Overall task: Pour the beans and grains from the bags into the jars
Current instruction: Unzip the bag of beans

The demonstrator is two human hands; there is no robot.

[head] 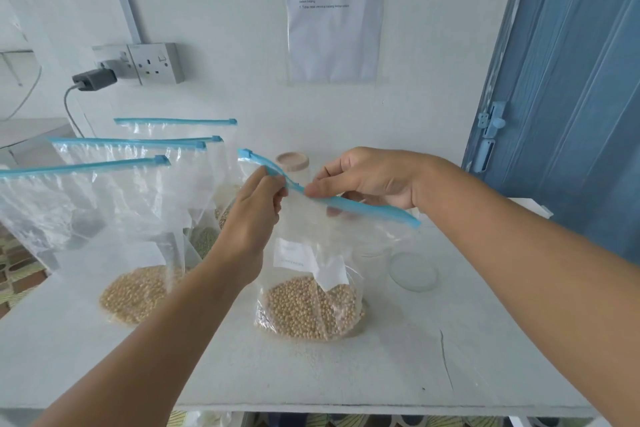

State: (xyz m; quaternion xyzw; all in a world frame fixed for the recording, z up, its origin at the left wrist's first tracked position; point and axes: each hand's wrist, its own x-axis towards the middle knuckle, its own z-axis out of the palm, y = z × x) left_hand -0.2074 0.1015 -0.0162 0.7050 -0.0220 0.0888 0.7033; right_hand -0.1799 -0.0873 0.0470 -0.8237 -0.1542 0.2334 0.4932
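A clear zip bag point(311, 291) with pale round beans in its bottom stands upright at the middle of the white table point(381, 367). Both hands pinch its blue zip strip point(367, 208) at the top. My left hand point(258, 210) grips the strip near its left end, just below the slider. My right hand point(367, 178) pinches it a little further right, thumb in front. Behind the bag a glass jar with a pale wooden lid point(292, 160) is mostly hidden. A clear round lid or jar mouth point(414, 270) shows to the bag's right.
Several more blue-zipped bags point(104, 204) stand at the left, holding beans and green grains. A wall socket with a charger point(138, 66) and a printed sheet point(334, 10) are on the wall. A blue door point(571, 97) is at the right.
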